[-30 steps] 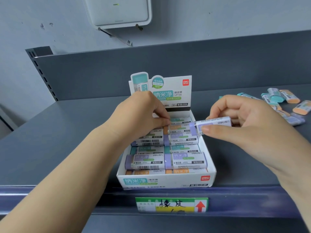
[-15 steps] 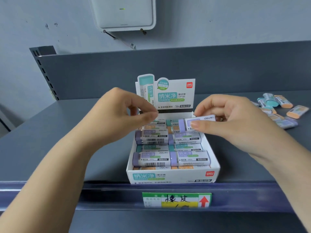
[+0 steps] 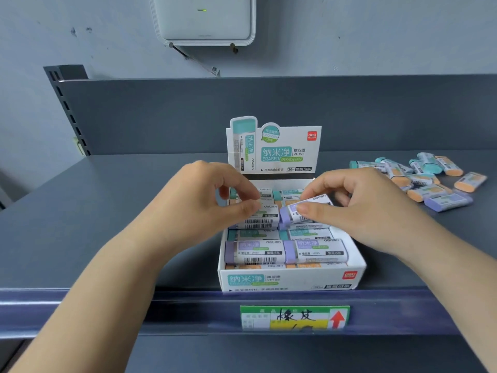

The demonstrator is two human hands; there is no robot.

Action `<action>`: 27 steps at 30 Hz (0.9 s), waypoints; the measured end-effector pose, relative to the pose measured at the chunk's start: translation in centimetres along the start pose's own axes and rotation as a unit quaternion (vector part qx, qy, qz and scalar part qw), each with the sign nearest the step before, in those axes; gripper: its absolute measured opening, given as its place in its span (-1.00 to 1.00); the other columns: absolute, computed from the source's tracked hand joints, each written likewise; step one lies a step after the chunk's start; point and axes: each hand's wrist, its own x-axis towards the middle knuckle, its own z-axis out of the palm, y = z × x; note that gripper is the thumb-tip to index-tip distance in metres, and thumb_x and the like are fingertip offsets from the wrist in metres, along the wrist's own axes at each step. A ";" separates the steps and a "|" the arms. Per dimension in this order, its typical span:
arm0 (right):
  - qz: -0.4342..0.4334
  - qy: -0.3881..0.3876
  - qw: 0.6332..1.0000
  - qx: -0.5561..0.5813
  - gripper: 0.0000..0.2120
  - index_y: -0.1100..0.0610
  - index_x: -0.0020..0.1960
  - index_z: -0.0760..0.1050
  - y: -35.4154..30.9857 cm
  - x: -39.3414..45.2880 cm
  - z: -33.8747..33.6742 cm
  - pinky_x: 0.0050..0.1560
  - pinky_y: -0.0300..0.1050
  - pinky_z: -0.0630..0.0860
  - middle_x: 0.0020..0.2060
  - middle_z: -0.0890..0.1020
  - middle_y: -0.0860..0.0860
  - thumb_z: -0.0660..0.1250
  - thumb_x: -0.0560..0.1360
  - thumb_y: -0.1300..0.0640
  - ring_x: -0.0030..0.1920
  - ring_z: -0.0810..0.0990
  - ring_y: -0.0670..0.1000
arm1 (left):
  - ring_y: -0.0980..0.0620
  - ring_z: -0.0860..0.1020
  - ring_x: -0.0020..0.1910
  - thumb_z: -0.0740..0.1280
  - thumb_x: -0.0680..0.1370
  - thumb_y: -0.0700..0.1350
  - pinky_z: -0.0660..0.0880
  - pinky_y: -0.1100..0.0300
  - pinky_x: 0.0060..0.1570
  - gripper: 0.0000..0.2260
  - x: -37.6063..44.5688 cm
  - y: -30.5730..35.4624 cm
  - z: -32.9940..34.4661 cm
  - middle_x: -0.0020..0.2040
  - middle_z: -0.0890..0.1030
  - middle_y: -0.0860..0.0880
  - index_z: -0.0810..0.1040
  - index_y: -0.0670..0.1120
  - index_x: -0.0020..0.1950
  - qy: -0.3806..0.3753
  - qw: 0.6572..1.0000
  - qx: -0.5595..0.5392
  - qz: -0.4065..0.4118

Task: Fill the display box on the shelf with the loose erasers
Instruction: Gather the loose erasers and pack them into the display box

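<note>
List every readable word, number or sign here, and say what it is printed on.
"纳米净 ERASER", "VP195", "deli", "COLOR": display box back card.
"纳米净", "deli": box front.
"deli": erasers in the box; smaller print blurred.
"橡皮", red arrow: shelf tag; the rest unreadable.

The display box [image 3: 291, 278] sits at the shelf's [image 3: 107, 211] front edge; loose erasers [image 3: 430, 181] lie to its right, the price label [image 3: 294, 317] below it.
</note>
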 end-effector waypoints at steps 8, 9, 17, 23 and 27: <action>-0.024 0.022 0.999 -0.043 -0.90 -0.05 -0.19 0.57 -0.2 -0.2 0.2 -0.44 -0.57 0.28 -0.64 0.36 -0.50 0.41 0.37 -0.07 -0.46 0.37 -0.51 | 0.30 0.43 -0.22 0.42 0.37 -0.01 0.29 0.54 -0.29 -0.95 0.0 -0.1 0.2 -0.28 0.55 0.25 0.62 0.12 -0.19 -0.004 1.000 0.017 0.013; -0.031 0.027 0.998 -0.044 -0.89 -0.05 -0.19 0.57 -0.3 -0.2 0.2 -0.42 -0.58 0.28 -0.61 0.36 -0.51 0.40 0.37 -0.07 -0.44 0.37 -0.50 | 0.31 0.43 -0.21 0.42 0.38 -0.02 0.29 0.54 -0.29 -0.95 0.0 -0.1 0.2 -0.27 0.55 0.25 0.63 0.12 -0.18 -0.002 1.000 0.017 0.014; -0.094 0.168 0.979 -0.069 -0.94 -0.05 -0.25 0.55 0.5 -1.0 -2.3 -0.25 -0.52 0.29 -0.35 0.47 -0.43 0.41 0.38 0.03 -0.30 0.43 -0.37 | 0.35 0.42 -0.14 0.35 0.43 0.05 0.30 0.41 -0.36 -0.92 0.4 1.6 0.0 -0.28 0.53 0.31 0.63 0.12 -0.15 0.101 0.993 0.050 0.045; -0.086 0.203 0.961 -0.164 -0.94 -0.06 -0.26 0.53 3.4 -2.6 -7.8 -0.32 -0.40 0.28 -0.39 0.49 -0.25 0.33 0.36 -0.03 -0.30 0.43 -0.34 | 0.22 0.43 -0.37 0.25 0.37 0.06 0.36 0.31 -0.40 -0.77 2.1 6.4 0.6 -0.29 0.43 0.34 0.61 0.12 -0.03 0.116 0.980 0.136 0.093; -0.070 0.191 0.960 -0.194 -0.93 -0.10 -0.24 0.49 6.4 -3.1 -12.7 -0.37 -0.36 0.23 -0.30 0.54 -0.20 0.36 0.38 0.05 -0.30 0.43 -0.39 | 0.32 0.37 -0.40 0.25 0.41 0.08 0.31 0.34 -0.39 -0.78 4.6 10.7 1.9 -0.33 0.38 0.32 0.60 0.14 -0.01 0.104 0.973 0.161 0.125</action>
